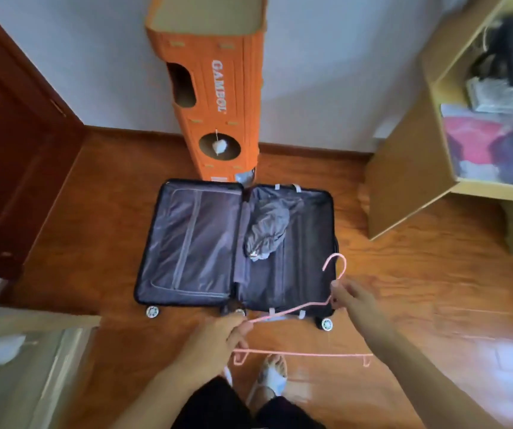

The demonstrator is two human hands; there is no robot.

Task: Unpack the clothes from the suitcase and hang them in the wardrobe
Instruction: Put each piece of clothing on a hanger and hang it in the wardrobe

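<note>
An open dark suitcase (pixel 193 243) lies flat on the wooden floor in front of me. In its right half lies one crumpled grey garment (pixel 266 233). I hold a thin pink hanger (pixel 304 354) over the suitcase's near edge. My left hand (pixel 218 339) pinches its left shoulder end. My right hand (pixel 349 297) grips it just below the hook. The wardrobe (pixel 409 168) stands open at the right, with folded clothes on its shelf.
An orange cardboard cat tower (pixel 215 88) stands against the white wall behind the suitcase. A dark brown door (pixel 17 150) is on the left. My feet in slippers (pixel 272 379) are near the bottom centre. A pale surface (pixel 32 366) fills the lower left.
</note>
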